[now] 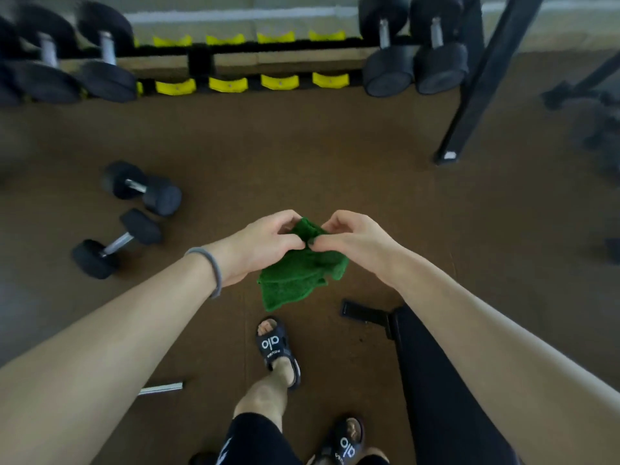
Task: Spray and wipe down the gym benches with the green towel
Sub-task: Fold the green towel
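Note:
A bunched green towel (298,273) hangs in the air in front of me, above the brown floor. My left hand (265,243) pinches its top edge from the left, and my right hand (352,239) pinches the same edge from the right, fingertips almost touching. A black padded gym bench (432,391) runs along the lower right, partly hidden under my right forearm. No spray bottle is in view.
Two black dumbbells (134,209) lie on the floor at left. A dumbbell rack (235,82) with yellow cradles spans the back. A black slanted frame post (476,88) stands at right. A metal bar end (161,389) lies near my feet in black sandals (278,347).

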{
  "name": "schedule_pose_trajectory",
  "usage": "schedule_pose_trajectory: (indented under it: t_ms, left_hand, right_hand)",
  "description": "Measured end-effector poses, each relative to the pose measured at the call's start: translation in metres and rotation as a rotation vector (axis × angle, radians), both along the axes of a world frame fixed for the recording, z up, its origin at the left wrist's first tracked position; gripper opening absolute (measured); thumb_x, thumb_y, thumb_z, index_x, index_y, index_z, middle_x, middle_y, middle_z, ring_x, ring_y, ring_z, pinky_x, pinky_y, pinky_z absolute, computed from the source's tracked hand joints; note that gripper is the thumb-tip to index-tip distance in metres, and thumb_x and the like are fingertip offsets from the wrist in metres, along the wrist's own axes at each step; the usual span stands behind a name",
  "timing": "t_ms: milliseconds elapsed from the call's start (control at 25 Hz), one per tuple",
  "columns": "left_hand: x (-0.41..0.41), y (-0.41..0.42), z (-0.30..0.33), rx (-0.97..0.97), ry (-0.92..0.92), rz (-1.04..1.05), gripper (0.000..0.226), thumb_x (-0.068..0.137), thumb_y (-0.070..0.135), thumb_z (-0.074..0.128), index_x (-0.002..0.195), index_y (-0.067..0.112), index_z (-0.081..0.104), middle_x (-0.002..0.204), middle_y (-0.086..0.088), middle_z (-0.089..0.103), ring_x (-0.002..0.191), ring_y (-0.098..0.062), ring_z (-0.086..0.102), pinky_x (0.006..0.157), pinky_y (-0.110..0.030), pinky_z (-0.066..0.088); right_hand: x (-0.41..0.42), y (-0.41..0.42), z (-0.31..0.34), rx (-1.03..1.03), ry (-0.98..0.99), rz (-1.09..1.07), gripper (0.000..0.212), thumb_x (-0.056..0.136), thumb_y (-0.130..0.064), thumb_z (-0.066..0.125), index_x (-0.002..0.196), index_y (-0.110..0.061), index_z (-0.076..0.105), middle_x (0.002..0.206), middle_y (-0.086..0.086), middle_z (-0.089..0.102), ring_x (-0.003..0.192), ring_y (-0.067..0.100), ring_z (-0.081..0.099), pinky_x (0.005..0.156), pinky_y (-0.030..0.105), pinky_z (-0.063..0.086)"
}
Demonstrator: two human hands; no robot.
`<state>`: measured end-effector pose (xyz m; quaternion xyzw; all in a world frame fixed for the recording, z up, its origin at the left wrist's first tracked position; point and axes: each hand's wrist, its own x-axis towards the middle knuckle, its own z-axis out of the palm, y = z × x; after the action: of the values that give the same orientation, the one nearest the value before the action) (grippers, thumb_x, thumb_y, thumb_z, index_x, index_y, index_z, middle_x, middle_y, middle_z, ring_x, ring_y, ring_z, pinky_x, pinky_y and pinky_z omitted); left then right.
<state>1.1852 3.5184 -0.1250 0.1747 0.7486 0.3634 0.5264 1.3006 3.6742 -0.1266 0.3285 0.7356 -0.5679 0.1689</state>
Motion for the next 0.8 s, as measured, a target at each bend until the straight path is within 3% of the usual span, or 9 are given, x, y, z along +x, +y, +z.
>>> schedule_pose_trajectory:
  t_ms: [120,200,280,400,480,680,800]
  left_hand:
    - [-0.047,-0.025,0.031,-0.008,0.018,0.071,0.019,0.098,0.015,0.057,0.110,0.024,0.068,0.111,-0.001,0.073,0.104,-0.024,0.071,0.096,-0.048,0.057]
    - [-0.079,-0.043,0.045,-0.029,0.021,0.139,0.015,0.098,0.020,0.060,0.111,0.023,0.068,0.110,-0.004,0.073,0.103,-0.026,0.071,0.098,-0.052,0.056]
    - [-0.106,-0.063,0.053,-0.056,-0.001,0.226,0.013,0.099,0.023,0.060,0.109,0.020,0.068,0.109,-0.007,0.073,0.102,-0.028,0.071,0.100,-0.055,0.054]
    - [-0.141,-0.092,0.062,-0.053,-0.218,0.328,0.022,0.101,0.023,0.059,0.119,0.013,0.067,0.116,-0.010,0.074,0.109,-0.029,0.071,0.105,-0.052,0.052]
    - [-0.159,-0.108,0.068,-0.041,-0.288,0.274,0.030,0.100,0.021,0.062,0.129,0.017,0.064,0.123,-0.006,0.074,0.113,-0.025,0.071,0.104,-0.047,0.054]
    - [-0.198,-0.134,0.088,-0.127,-0.107,0.396,0.033,0.091,0.025,0.076,0.123,0.026,0.066,0.118,0.003,0.074,0.110,-0.017,0.071,0.097,-0.041,0.057]
    - [-0.216,-0.148,0.103,-0.147,-0.022,0.481,0.037,0.087,0.030,0.081,0.121,0.025,0.066,0.112,0.004,0.074,0.103,-0.016,0.072,0.090,-0.034,0.058]
  right_hand:
    - [-0.061,-0.018,0.035,-0.020,0.025,0.154,0.028,0.084,-0.031,0.078,0.086,-0.017,0.054,0.085,-0.004,0.060,0.076,0.015,0.056,0.068,0.033,0.044]
    - [-0.105,-0.033,0.048,-0.114,-0.014,0.191,0.024,0.086,-0.029,0.077,0.103,-0.019,0.064,0.104,-0.003,0.069,0.095,0.017,0.066,0.085,0.039,0.055]
    - [-0.143,-0.046,0.056,-0.169,-0.062,0.240,0.026,0.087,-0.025,0.075,0.112,-0.023,0.069,0.113,0.001,0.071,0.105,0.021,0.069,0.095,0.045,0.056]
    - [-0.191,-0.062,0.062,-0.167,-0.044,0.282,0.021,0.089,-0.017,0.073,0.109,-0.022,0.070,0.110,0.002,0.073,0.105,0.024,0.070,0.095,0.047,0.056]
    - [-0.217,-0.069,0.064,-0.191,-0.038,0.286,0.020,0.089,-0.015,0.073,0.108,-0.019,0.069,0.108,0.004,0.074,0.104,0.025,0.071,0.095,0.049,0.056]
    - [-0.285,-0.078,0.073,-0.280,-0.071,0.394,0.021,0.093,-0.016,0.070,0.114,-0.016,0.067,0.109,0.005,0.076,0.104,0.026,0.073,0.091,0.046,0.058]
    - [-0.328,-0.094,0.084,-0.388,-0.140,0.582,0.028,0.094,-0.021,0.071,0.121,-0.017,0.069,0.112,0.002,0.078,0.105,0.022,0.074,0.090,0.042,0.061]
